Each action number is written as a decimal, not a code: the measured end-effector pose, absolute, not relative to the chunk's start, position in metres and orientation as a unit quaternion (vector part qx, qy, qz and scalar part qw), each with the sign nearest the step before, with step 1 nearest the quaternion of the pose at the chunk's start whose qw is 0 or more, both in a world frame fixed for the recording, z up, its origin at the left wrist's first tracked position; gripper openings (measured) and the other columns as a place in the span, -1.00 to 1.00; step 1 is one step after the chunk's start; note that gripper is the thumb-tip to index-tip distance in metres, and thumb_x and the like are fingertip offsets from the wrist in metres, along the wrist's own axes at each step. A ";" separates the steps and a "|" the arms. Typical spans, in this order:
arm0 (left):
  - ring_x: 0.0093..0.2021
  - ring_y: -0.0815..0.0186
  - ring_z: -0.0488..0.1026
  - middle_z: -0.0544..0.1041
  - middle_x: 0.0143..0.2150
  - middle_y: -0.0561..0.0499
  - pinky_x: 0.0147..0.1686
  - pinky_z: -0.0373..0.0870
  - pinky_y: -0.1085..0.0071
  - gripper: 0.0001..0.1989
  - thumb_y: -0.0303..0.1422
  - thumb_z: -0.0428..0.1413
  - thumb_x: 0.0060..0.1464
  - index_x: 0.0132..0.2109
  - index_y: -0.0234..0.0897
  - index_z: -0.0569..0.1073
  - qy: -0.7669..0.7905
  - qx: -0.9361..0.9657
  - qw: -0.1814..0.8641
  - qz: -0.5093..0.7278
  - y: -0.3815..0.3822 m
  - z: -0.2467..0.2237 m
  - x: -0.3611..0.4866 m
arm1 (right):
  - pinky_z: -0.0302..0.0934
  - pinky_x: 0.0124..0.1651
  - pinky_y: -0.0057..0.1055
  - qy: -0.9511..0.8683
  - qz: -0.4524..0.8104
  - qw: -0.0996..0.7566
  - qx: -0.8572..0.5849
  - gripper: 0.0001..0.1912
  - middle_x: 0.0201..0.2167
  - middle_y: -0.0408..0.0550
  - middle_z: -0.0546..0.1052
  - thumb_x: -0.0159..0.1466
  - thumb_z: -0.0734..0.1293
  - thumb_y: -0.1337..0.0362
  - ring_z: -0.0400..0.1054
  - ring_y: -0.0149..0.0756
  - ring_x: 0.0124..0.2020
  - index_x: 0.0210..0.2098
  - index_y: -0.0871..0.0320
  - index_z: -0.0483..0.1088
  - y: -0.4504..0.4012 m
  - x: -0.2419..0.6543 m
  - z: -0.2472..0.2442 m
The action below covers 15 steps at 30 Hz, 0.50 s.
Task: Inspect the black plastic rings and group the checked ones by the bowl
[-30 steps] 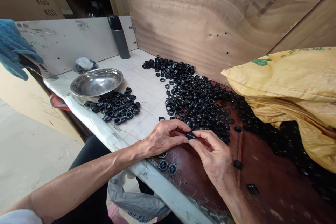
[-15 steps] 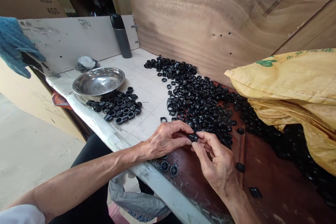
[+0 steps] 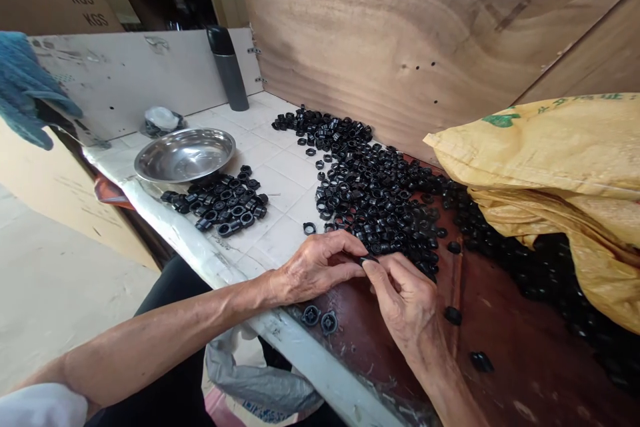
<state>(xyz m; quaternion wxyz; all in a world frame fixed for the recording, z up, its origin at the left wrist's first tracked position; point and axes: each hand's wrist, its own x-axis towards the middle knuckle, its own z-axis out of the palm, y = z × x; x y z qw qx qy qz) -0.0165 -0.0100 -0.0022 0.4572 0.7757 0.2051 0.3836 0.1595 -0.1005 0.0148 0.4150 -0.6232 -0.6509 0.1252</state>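
Just nearer than the left hand (image 3: 313,267), two round dark pieces (image 3: 329,322) | that hand and the right hand (image 3: 413,303) together pinch one small black part (image 3: 369,259) | right beyond them, a heap of black rings (image 3: 385,187) | farther, over to their left, a black cluster (image 3: 233,203), steel bowl (image 3: 186,153), upright flask (image 3: 232,77)

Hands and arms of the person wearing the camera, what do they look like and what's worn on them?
The left hand and right hand are ungloved and bare at the wrist. The left forearm is bare up to a pale, whitish sleeve near the elbow. The right forearm is bare as far as it shows; no sleeve is visible there.
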 end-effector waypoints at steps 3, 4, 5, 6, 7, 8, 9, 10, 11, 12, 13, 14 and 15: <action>-0.09 0.26 0.59 0.61 -0.07 -0.12 -0.08 0.56 0.36 -0.79 -0.32 0.25 0.22 -0.04 -0.32 0.54 0.211 0.769 0.462 0.387 -0.010 -0.004 -0.017 | 0.30 -0.29 -0.47 -0.650 0.141 0.446 -0.599 -0.65 -0.27 -0.03 0.54 0.43 0.33 0.21 0.44 -0.37 -0.35 -0.50 0.14 0.40 -0.100 0.159 0.013; -0.08 0.26 0.59 0.61 -0.06 -0.12 -0.08 0.56 0.36 -0.80 -0.34 0.24 0.23 -0.03 -0.32 0.54 0.208 0.769 0.464 0.388 -0.010 -0.004 -0.018 | 0.33 -0.28 -0.47 -0.645 0.147 0.461 -0.592 -0.69 -0.27 -0.03 0.54 0.40 0.36 0.22 0.46 -0.35 -0.34 -0.48 0.13 0.41 -0.100 0.158 0.012; -0.08 0.26 0.59 0.60 -0.06 -0.13 -0.09 0.56 0.37 -0.80 -0.35 0.23 0.24 -0.02 -0.32 0.54 0.205 0.769 0.464 0.389 -0.009 -0.004 -0.018 | 0.35 -0.27 -0.46 -0.636 0.155 0.477 -0.587 -0.75 -0.29 -0.05 0.55 0.37 0.39 0.23 0.48 -0.34 -0.34 -0.44 0.12 0.43 -0.100 0.158 0.011; -0.08 0.26 0.59 0.60 -0.05 -0.13 -0.08 0.56 0.37 -0.81 -0.36 0.22 0.24 -0.02 -0.32 0.53 0.204 0.769 0.464 0.389 -0.009 -0.003 -0.018 | 0.38 -0.28 -0.46 -0.625 0.165 0.491 -0.584 -0.83 -0.31 -0.07 0.55 0.35 0.42 0.23 0.49 -0.33 -0.35 -0.37 0.11 0.44 -0.100 0.159 0.010; -0.08 0.26 0.59 0.60 -0.06 -0.13 -0.08 0.56 0.36 -0.81 -0.36 0.22 0.24 -0.02 -0.32 0.54 0.201 0.770 0.463 0.391 -0.009 -0.002 -0.018 | 0.41 -0.28 -0.46 -0.616 0.173 0.500 -0.584 -0.88 -0.31 -0.09 0.56 0.33 0.44 0.23 0.50 -0.32 -0.35 -0.29 0.11 0.46 -0.101 0.159 0.009; -0.08 0.26 0.59 0.61 -0.06 -0.14 -0.07 0.56 0.36 -0.81 -0.36 0.23 0.24 -0.03 -0.33 0.54 0.198 0.769 0.464 0.393 -0.009 -0.002 -0.019 | 0.43 -0.28 -0.45 -0.608 0.179 0.504 -0.586 -0.88 -0.31 -0.09 0.57 0.32 0.45 0.23 0.51 -0.31 -0.35 -0.21 0.10 0.46 -0.101 0.159 0.009; -0.09 0.27 0.59 0.61 -0.07 -0.14 -0.07 0.56 0.36 -0.80 -0.35 0.24 0.23 -0.04 -0.33 0.54 0.196 0.768 0.465 0.395 -0.009 -0.001 -0.019 | 0.46 -0.27 -0.44 -0.604 0.182 0.503 -0.590 -0.86 -0.29 -0.09 0.58 0.32 0.45 0.23 0.53 -0.30 -0.34 -0.15 0.10 0.46 -0.102 0.159 0.010; -0.09 0.27 0.60 0.61 -0.07 -0.14 -0.07 0.56 0.36 -0.80 -0.33 0.24 0.23 -0.04 -0.33 0.54 0.195 0.767 0.466 0.396 -0.009 -0.001 -0.019 | 0.47 -0.24 -0.43 -0.604 0.182 0.498 -0.595 -0.83 -0.26 -0.07 0.59 0.32 0.44 0.23 0.54 -0.29 -0.32 -0.10 0.10 0.47 -0.103 0.160 0.011; -0.09 0.27 0.60 0.61 -0.07 -0.14 -0.07 0.57 0.36 -0.79 -0.33 0.25 0.23 -0.04 -0.33 0.54 0.194 0.766 0.467 0.397 -0.009 -0.001 -0.019 | 0.49 -0.21 -0.42 -0.605 0.181 0.492 -0.599 -0.81 -0.22 -0.05 0.61 0.33 0.43 0.23 0.55 -0.28 -0.29 -0.07 0.09 0.48 -0.104 0.160 0.012; -0.09 0.26 0.60 0.61 -0.06 -0.15 -0.07 0.57 0.36 -0.78 -0.32 0.25 0.23 -0.03 -0.33 0.54 0.192 0.766 0.466 0.399 -0.009 0.000 -0.019 | 0.50 -0.19 -0.41 -0.606 0.180 0.489 -0.601 -0.80 -0.18 -0.03 0.62 0.34 0.42 0.23 0.56 -0.27 -0.26 -0.05 0.09 0.49 -0.104 0.160 0.014; -0.09 0.26 0.60 0.61 -0.06 -0.15 -0.08 0.57 0.36 -0.78 -0.33 0.25 0.23 -0.03 -0.33 0.54 0.190 0.767 0.463 0.402 -0.009 -0.001 -0.019 | 0.51 -0.18 -0.40 -0.608 0.179 0.487 -0.601 -0.80 -0.16 -0.02 0.62 0.35 0.41 0.22 0.57 -0.25 -0.24 -0.04 0.09 0.50 -0.104 0.161 0.015; -0.09 0.26 0.60 0.61 -0.07 -0.15 -0.08 0.57 0.36 -0.79 -0.33 0.25 0.23 -0.03 -0.33 0.54 0.186 0.769 0.458 0.405 -0.009 -0.001 -0.019 | 0.51 -0.17 -0.39 -0.610 0.177 0.485 -0.602 -0.81 -0.16 -0.01 0.63 0.35 0.40 0.21 0.57 -0.24 -0.23 -0.05 0.09 0.51 -0.105 0.161 0.016; -0.08 0.26 0.60 0.61 -0.07 -0.15 -0.07 0.57 0.36 -0.79 -0.33 0.25 0.23 -0.03 -0.33 0.54 0.180 0.773 0.451 0.408 -0.009 -0.001 -0.019 | 0.52 -0.18 -0.38 -0.610 0.175 0.481 -0.604 -0.82 -0.18 -0.01 0.63 0.36 0.40 0.20 0.57 -0.23 -0.24 -0.08 0.09 0.53 -0.104 0.161 0.016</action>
